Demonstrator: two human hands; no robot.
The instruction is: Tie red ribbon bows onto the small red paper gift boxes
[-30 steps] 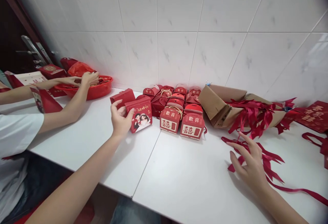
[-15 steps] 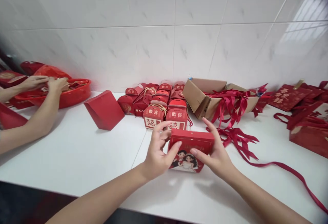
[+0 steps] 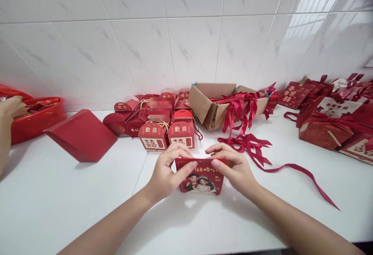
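Observation:
A red gift box (image 3: 201, 185) printed with a cartoon bride and groom stands upright between my hands, its front panel towards me. My left hand (image 3: 171, 171) grips its upper left corner, thumb on the front panel and fingers behind. On the upper right, my right hand (image 3: 234, 167) pinches the top edge with the thumb in front and the fingers curled over the back. The box's rear side is hidden. Just beyond my fingers are several small red boxes (image 3: 153, 134) with white double-happiness labels, some with twine handles.
A folded red box (image 3: 84, 136) lies to the left. Past it, a co-worker's hand (image 3: 13, 111) reaches into a red basin (image 3: 43, 121). A cardboard box (image 3: 201, 105) holds dark red ribbons (image 3: 241, 109); loose ribbon (image 3: 300, 167) trails right. Finished-looking gift boxes (image 3: 323, 128) crowd the right.
My view has swung right. My right hand's fingers, spread along the box's side before, now curl over its top edge. The top face of the box no longer shows.

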